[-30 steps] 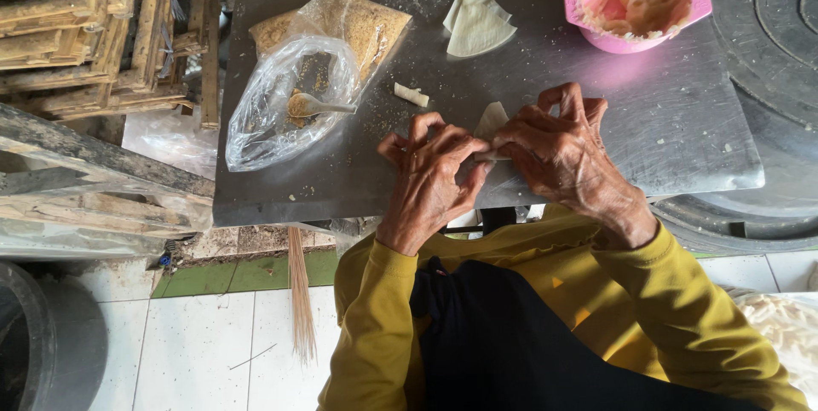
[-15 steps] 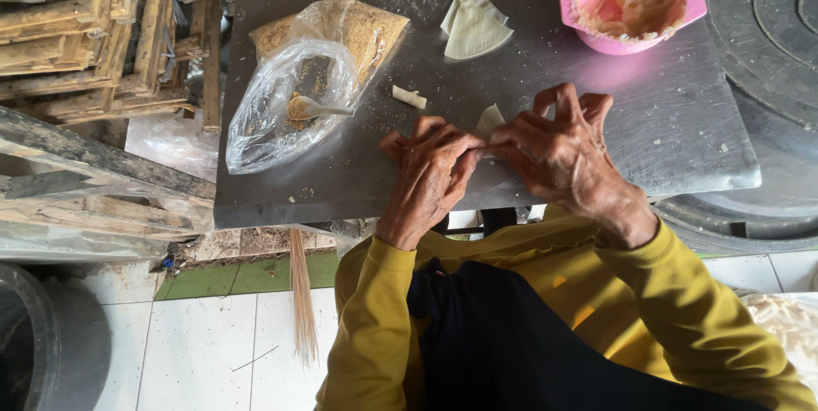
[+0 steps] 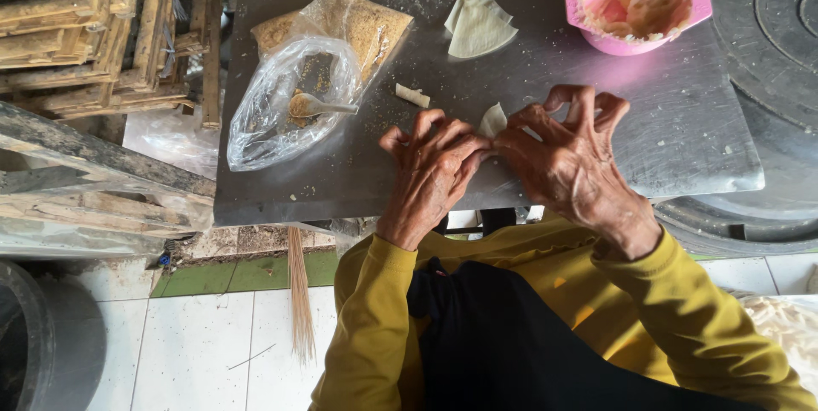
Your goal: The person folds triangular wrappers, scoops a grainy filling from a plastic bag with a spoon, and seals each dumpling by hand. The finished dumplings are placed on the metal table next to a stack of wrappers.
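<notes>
White floor tiles and a green strip fill the lower left of the frame, with a bundle of thin sticks hanging down from under the grey metal worktop. Nearest the camera, the left hand and right hand meet at the worktop's near edge, fingertips pressed together on a pale dough wrapper; only its upper corner shows between them. Compared with half a second ago, the hands sit in the same spot, the right fingers arched a little higher over the wrapper. Just beyond the left hand lies a small rolled piece, unmoved. To the left of centre, a clear plastic bag of brown crumbs holds a spoon. Farther up, folded wrappers lie stacked, and a pink bowl stands at the upper right.
</notes>
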